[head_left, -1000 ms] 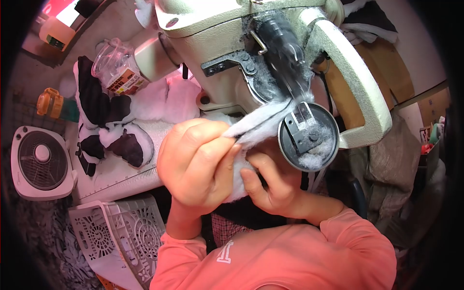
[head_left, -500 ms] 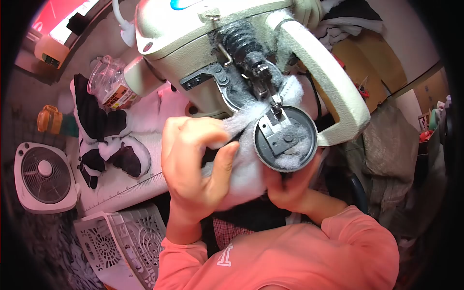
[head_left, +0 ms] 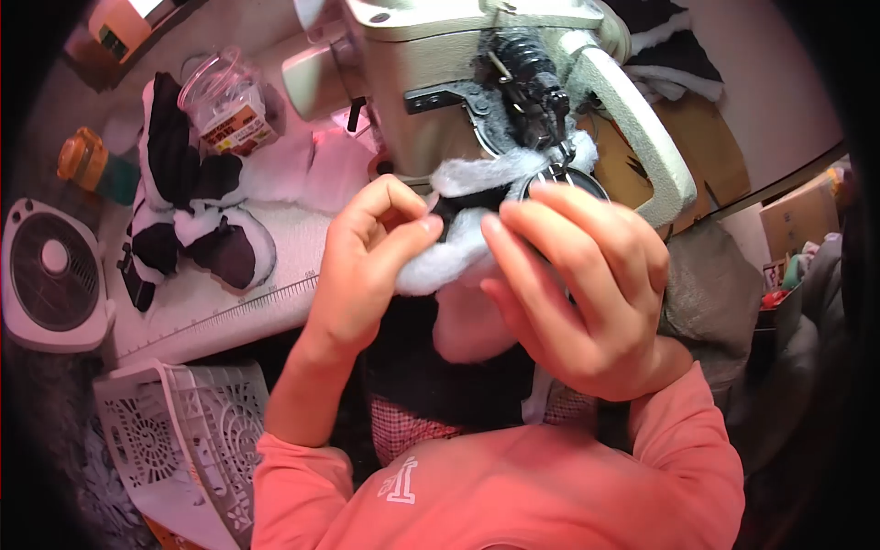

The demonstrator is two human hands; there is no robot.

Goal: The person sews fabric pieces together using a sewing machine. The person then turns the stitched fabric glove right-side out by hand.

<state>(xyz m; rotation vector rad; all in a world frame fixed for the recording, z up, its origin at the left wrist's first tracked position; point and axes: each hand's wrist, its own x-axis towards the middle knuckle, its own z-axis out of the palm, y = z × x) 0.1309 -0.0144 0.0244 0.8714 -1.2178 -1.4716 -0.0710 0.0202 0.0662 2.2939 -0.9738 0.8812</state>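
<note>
A fluffy white and black fabric piece (head_left: 445, 266) hangs from the needle area of a pale sewing machine (head_left: 422, 55). Its upper white edge lies beneath the needle mechanism. My left hand (head_left: 371, 257) pinches the fabric's left edge between thumb and fingers. On the right, my right hand (head_left: 587, 284) is in front of the machine's round disc, which it mostly covers. Its fingers are spread, with the index fingertip beside the white fluff; no firm grip on the fabric shows.
Black and white fabric pieces (head_left: 229, 247) lie on the table (head_left: 183, 335) at the left, by a clear plastic jar (head_left: 229, 105). Farther left are an orange-capped bottle (head_left: 87, 160) and a fan (head_left: 55, 293). Below stands a white basket (head_left: 174, 440).
My right hand has risen from below the disc to in front of it, its fingers spreading. The fabric's edges have parted around a dark opening, and my left hand has pinched the left edge.
</note>
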